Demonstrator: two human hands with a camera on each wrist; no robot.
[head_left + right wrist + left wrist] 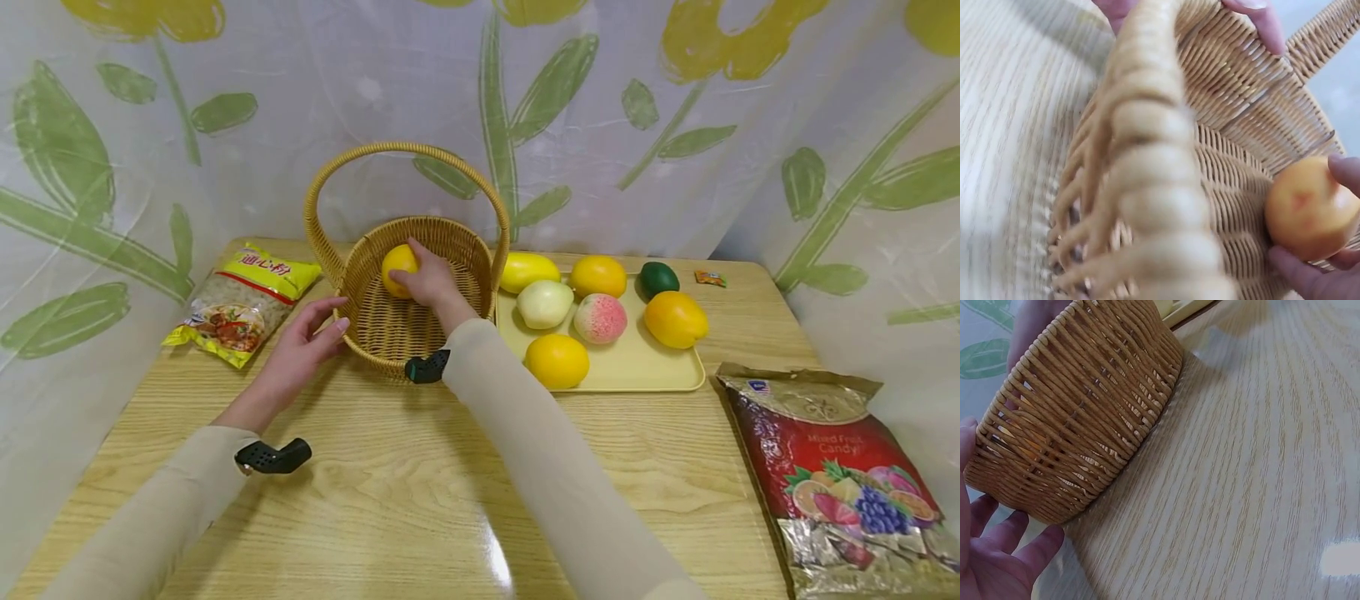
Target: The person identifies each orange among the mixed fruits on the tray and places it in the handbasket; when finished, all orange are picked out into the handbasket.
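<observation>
A round wicker basket (390,333) with a tall arched handle stands on the table. Inside it, my right hand (435,279) grips an orange-yellow round fruit (396,268) near the left wall. The right wrist view shows a reddish blush on this fruit (1302,209), with the thumb above and fingers below it; whether it touches the basket floor I cannot tell. My left hand (300,342) holds the basket's left rim, thumb over the edge and fingers against the outer wall. Those fingers (1041,550) show low on the weave in the left wrist view.
Right of the basket, a pale yellow tray (660,373) bears several yellow, orange, white, pink and green fruits. A small candy (710,279) lies behind it. A pasta bag (243,300) is at the left, a red Mixed Fruit Candy bag (840,467) at the right front. Floral curtains surround the table.
</observation>
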